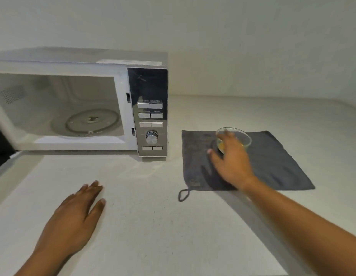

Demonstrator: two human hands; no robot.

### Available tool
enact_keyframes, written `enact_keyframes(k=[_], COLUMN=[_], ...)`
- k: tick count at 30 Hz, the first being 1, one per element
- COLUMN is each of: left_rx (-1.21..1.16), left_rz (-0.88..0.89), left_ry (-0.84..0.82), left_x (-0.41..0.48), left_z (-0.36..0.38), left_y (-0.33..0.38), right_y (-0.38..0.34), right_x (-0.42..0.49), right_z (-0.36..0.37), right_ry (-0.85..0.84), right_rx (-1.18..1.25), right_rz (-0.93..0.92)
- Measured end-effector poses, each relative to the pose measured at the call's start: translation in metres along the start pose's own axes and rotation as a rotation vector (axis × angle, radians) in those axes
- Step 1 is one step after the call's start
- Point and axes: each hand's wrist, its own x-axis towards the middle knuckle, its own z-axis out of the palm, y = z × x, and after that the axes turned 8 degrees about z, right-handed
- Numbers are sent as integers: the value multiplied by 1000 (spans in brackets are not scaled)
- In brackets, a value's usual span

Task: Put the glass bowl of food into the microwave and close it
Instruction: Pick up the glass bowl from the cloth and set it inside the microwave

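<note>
1. One microwave (79,104) stands on the pale table (153,216), against the wall. Its door (1,148) is swung open at the left edge of the view, and only a dark strip of it shows.
2. Inside the microwave lies one round glass turntable (87,123), with nothing on it.
3. On the right side of the microwave front is one dark control panel (150,112). It carries four rows of paired buttons, so eight buttons in all, and one round silver knob (151,137) between the third and fourth rows.
4. One grey cloth (272,166) lies flat on the table to the right of the microwave, a little apart from it. One small loop (183,195) hangs from its near left corner.
5. One glass bowl (240,137) sits on the cloth, on the far part of it, to the right of the microwave. Some yellow food (222,146) shows in its bottom.
6. The right hand (231,162) reaches over the cloth to the near side of the bowl. Its fingers (213,154) are spread wide around the bowl's near rim and are not closed on it; the picture is too blurred to tell whether they touch the glass.
7. The left hand (73,220) lies palm down over the table in front of the microwave. Its fingers (93,188) are stretched out flat and hold nothing.
</note>
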Motion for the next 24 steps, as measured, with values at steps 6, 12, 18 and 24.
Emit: enact_keyframes(k=[6, 12, 18, 24], left_rx=[-28, -48, -74, -59], left_rz=[-11, 14, -8, -15], left_ry=[23, 26, 19, 2], left_x=[0, 1, 1, 2], left_z=[-2, -4, -3, -3], left_y=[1, 4, 1, 4], right_y=[45, 62, 72, 67], right_x=[40, 48, 48, 28], right_z=[-17, -20, -16, -20], right_ry=[48, -125, -7, 40], right_rx=[192, 121, 120, 161], right_rz=[330, 389, 293, 274])
